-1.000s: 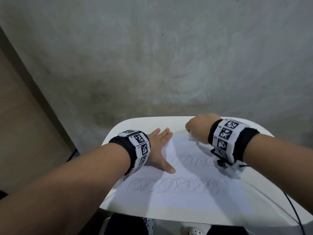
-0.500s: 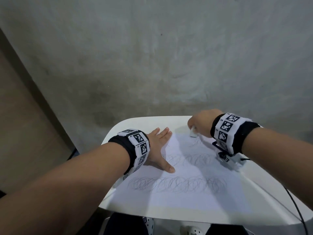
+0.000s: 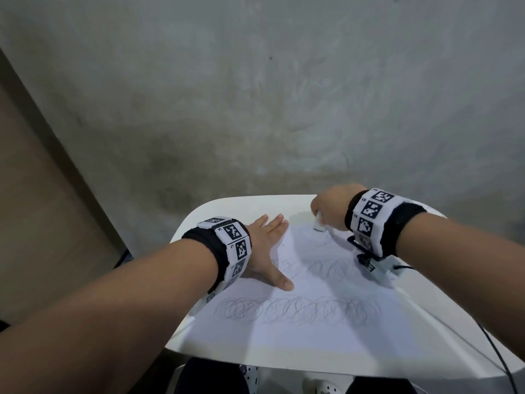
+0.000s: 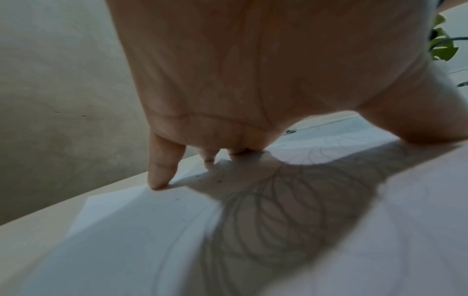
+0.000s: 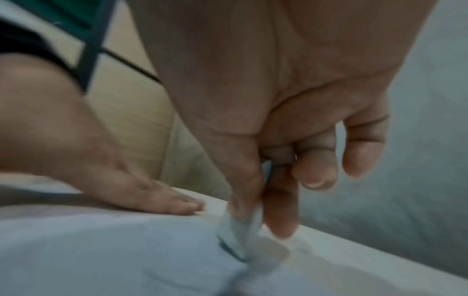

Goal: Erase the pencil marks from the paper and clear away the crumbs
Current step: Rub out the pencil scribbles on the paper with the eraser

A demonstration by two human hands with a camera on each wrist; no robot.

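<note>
White paper sheet with grey pencil loops (image 3: 298, 331) flat on white table (image 3: 244, 206) | left hand (image 3: 267, 248) splayed, pinning it (anti-slip) | right hand (image 3: 331, 206) pinching small white eraser (image 3: 318, 224) at far edge.

- No readable word, brand or number is found in any view.
- Black-and-white square code markers are printed on the left wristband (image 3: 233, 245) and the right wristband (image 3: 369, 216); small characters beside them are too blurred to be read.
- Only looped pencil scribbles (image 3: 295, 308) are drawn on the paper (image 3: 284, 336); no letters are formed.
</note>
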